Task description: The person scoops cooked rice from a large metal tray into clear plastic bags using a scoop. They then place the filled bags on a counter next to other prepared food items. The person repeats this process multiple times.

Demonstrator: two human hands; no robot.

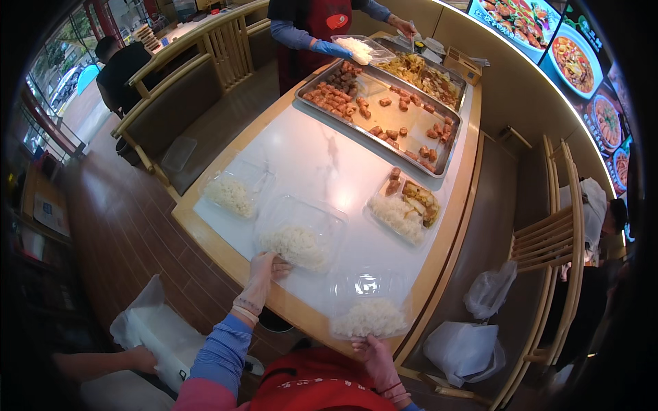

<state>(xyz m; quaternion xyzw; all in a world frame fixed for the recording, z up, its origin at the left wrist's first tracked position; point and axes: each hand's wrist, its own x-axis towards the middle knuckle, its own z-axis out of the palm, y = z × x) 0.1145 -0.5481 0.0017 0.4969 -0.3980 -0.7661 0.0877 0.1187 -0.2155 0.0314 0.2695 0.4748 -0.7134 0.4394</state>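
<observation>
My left hand [268,269], in a clear glove, touches the near-left edge of an open clear plastic container of rice [295,245]. With fingers at its near edge, my right hand [375,351] holds another clear container of rice [371,316] at the table's near end. A third rice container [231,196] lies at the left. On the right sits a container with rice, cabbage and sausage pieces [406,208]. Farther off stand a metal tray of sausage pieces [378,115] and a tray of cooked cabbage [421,77].
Across the white-topped wooden table [303,149], a co-worker in a red apron holds a rice container [360,50] and a utensil. Another person's hand [140,359] holds a white bag [159,329] at lower left. Benches flank the table; plastic bags [462,349] lie on the right one.
</observation>
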